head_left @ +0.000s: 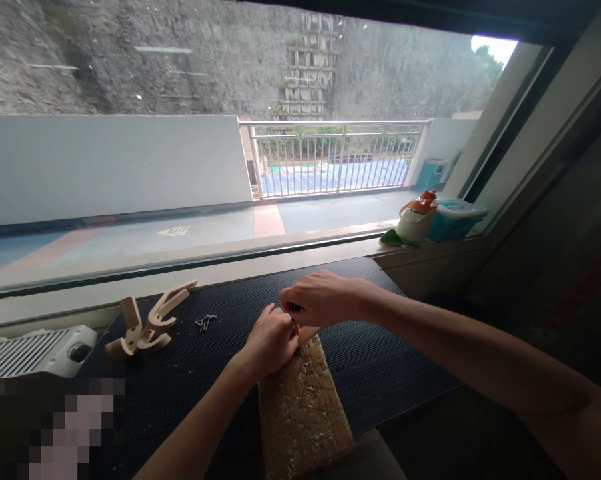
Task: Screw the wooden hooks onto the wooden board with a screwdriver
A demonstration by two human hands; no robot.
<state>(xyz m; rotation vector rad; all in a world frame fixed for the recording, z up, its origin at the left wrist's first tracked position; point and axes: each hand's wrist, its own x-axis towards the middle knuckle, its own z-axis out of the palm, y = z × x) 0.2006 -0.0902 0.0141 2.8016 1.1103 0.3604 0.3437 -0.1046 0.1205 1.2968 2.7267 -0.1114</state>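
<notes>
My left hand (275, 339) is closed at the far end of a long brown block (305, 413), whose top is dotted with small holes and looks wrapped in shiny clear film. Under its fingers, a pale wooden piece (308, 332) shows in part. Just above and touching it, my right hand (316, 295) is curled in a fist-like grip. Something small and dark shows between the hands, mostly hidden by the fingers. Left of them lie several loose screws (206, 323) and a cluster of curved wooden pieces (145, 327).
The black table (220, 393) stands against a windowsill (340, 245). A white slatted appliance (35, 353) is at the left. On the right of the sill are a white bottle with an orange top (416, 219) and a teal box (457, 220). A blurred patch covers the lower left.
</notes>
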